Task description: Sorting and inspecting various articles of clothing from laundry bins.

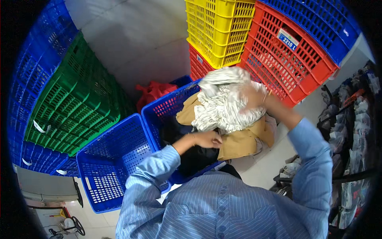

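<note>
A bunched heap of white striped cloth (226, 104) lies on folded tan cloth (238, 145), over the right side of a blue perforated plastic crate (170, 109). My right hand (253, 97) is over the right part of the white heap, blurred by motion, so its grip is unclear. The top fold of the white cloth is blurred too. My left hand (210, 139) has its fingers curled at the near edge of the heap, beside the tan cloth; its fingertips are partly hidden. Dark cloth (197, 159) lies inside the crate beneath my left hand.
Another blue crate (115, 155) adjoins on the left. Stacked green crates (74, 98) rise further left. Behind stand yellow crates (220, 33) and a red crate (286, 56). A red plastic bag (155, 91) is at the wall. Racks of bagged goods (358, 125) line the right.
</note>
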### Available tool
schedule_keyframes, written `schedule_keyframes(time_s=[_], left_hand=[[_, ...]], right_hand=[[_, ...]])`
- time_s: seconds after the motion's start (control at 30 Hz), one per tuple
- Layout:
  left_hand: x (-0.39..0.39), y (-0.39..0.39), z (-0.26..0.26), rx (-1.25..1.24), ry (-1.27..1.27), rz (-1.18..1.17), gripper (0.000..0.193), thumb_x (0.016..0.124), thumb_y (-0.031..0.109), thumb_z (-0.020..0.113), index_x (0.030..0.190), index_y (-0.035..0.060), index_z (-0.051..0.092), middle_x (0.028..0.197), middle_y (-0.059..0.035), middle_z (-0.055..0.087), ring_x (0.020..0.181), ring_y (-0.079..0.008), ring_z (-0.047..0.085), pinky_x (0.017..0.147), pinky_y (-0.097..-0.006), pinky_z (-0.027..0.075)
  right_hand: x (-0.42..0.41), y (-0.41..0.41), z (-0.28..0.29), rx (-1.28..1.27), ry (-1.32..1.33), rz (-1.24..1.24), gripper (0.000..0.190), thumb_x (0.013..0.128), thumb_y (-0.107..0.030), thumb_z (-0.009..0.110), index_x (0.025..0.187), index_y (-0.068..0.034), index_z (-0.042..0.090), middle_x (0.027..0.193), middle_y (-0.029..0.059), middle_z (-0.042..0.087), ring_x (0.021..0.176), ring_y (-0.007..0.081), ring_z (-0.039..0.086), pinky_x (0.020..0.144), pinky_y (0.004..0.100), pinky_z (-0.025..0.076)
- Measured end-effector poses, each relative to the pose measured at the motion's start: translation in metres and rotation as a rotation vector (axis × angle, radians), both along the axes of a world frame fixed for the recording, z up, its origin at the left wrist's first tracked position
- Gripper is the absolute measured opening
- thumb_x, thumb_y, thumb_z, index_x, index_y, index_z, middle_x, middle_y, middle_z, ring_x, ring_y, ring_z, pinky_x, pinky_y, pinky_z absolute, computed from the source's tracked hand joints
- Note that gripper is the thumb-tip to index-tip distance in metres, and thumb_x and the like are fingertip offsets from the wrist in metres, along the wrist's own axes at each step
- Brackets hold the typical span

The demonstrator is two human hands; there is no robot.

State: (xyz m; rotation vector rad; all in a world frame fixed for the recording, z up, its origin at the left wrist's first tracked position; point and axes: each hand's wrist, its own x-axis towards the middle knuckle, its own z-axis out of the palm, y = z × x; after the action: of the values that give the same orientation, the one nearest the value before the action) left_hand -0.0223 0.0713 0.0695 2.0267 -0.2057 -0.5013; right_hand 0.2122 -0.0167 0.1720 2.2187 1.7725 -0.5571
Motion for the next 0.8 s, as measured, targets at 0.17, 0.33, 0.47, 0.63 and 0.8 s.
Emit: schedule_keyframes(time_s=[0.17, 0.33, 0.47, 0.63, 0.8], left_hand=[[-0.028, 0.005, -0.121, 0.329, 0.149, 0.103, 0.053, 0.074, 0.03, 0.06, 0.119, 0.0085, 0.042, 0.122, -0.0152, 0.042, 0.116, -0.0325, 0.035, 0.095, -0.0404, 0.03], [-0.093, 0.069, -0.186, 1.063, 0.523, 0.138, 0.04, 0.074, 0.025, 0.055, 0.114, 0.0237, 0.051, 0.129, -0.0109, 0.036, 0.123, -0.0356, 0.024, 0.097, -0.0514, 0.021], [-0.075, 0.068, -0.198, 1.162, 0.57, 0.295, 0.031, 0.077, 0.027, 0.05, 0.104, 0.0145, 0.059, 0.122, -0.0075, 0.044, 0.117, -0.028, 0.033, 0.091, -0.0436, 0.026], [-0.032, -0.004, -0.146, 0.887, -0.155, 0.045, 0.022, 0.061, 0.019, 0.057, 0.078, 0.0057, 0.055, 0.081, -0.0099, 0.054, 0.073, -0.0235, 0.054, 0.062, -0.0374, 0.038], [-0.03, -0.042, -0.203, 0.141, -0.135, 0.359, 0.013, 0.065, 0.01, 0.052, 0.074, 0.0021, 0.056, 0.074, -0.0157, 0.057, 0.069, -0.0287, 0.057, 0.061, -0.0387, 0.045]], right_hand=[[-0.065, -0.038, -0.117, -0.173, -0.117, 0.126, 0.057, 0.068, -0.048, 0.056, 0.121, -0.037, 0.039, 0.138, 0.0071, 0.019, 0.125, 0.0308, 0.019, 0.091, 0.0632, 0.014], [0.037, -0.043, -0.181, 0.167, -0.37, 0.076, 0.038, 0.081, -0.027, 0.042, 0.116, -0.039, 0.043, 0.135, -0.0022, 0.025, 0.12, 0.0217, 0.031, 0.086, 0.0529, 0.029], [0.05, -0.016, -0.199, 0.157, -0.334, 0.052, 0.039, 0.083, -0.021, 0.038, 0.118, -0.038, 0.041, 0.127, -0.0001, 0.038, 0.111, 0.0203, 0.042, 0.08, 0.0425, 0.039], [0.061, -0.022, -0.214, 0.154, -0.17, -0.024, 0.039, 0.081, -0.014, 0.039, 0.115, -0.032, 0.044, 0.119, 0.0067, 0.046, 0.086, 0.0245, 0.058, 0.072, 0.0344, 0.046], [0.055, -0.028, -0.213, 0.196, -0.174, -0.031, 0.045, 0.081, -0.007, 0.036, 0.118, -0.03, 0.042, 0.102, 0.0105, 0.055, 0.086, 0.0267, 0.056, 0.073, 0.0339, 0.045]])
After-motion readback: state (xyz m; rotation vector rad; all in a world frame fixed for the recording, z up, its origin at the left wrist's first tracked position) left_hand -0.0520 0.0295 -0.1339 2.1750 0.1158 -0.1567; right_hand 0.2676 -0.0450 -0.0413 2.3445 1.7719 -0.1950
